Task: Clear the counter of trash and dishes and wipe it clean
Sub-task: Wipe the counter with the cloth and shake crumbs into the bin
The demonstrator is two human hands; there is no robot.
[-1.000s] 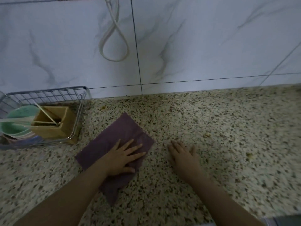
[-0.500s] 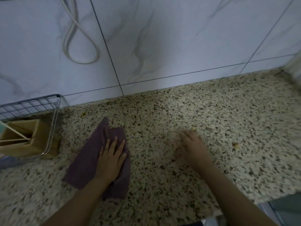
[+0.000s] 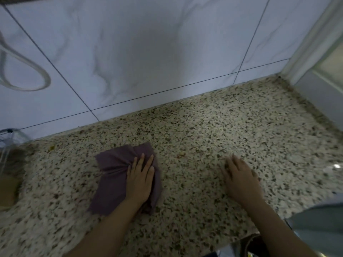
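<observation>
A purple cloth [image 3: 113, 175] lies bunched on the speckled stone counter [image 3: 213, 130]. My left hand [image 3: 140, 176] presses flat on the cloth's right part, fingers straight and pointing at the wall. To the right, my right hand [image 3: 240, 178] rests palm down on the bare counter, fingers straight. Small yellowish crumbs lie near the wall: a crumb [image 3: 181, 155] between my hands and another crumb [image 3: 51, 147] at the left.
A wire dish rack [image 3: 8, 134] with a wooden box [image 3: 7, 190] sits at the far left edge. The marble-tiled wall [image 3: 148, 52] backs the counter, with a looped white cable [image 3: 24, 78] hanging at left. A window frame [image 3: 315, 52] closes the right end.
My left hand has slid the cloth to the right along the counter, and the cloth has bunched up. The view has panned right, so the rack is nearly out of frame.
</observation>
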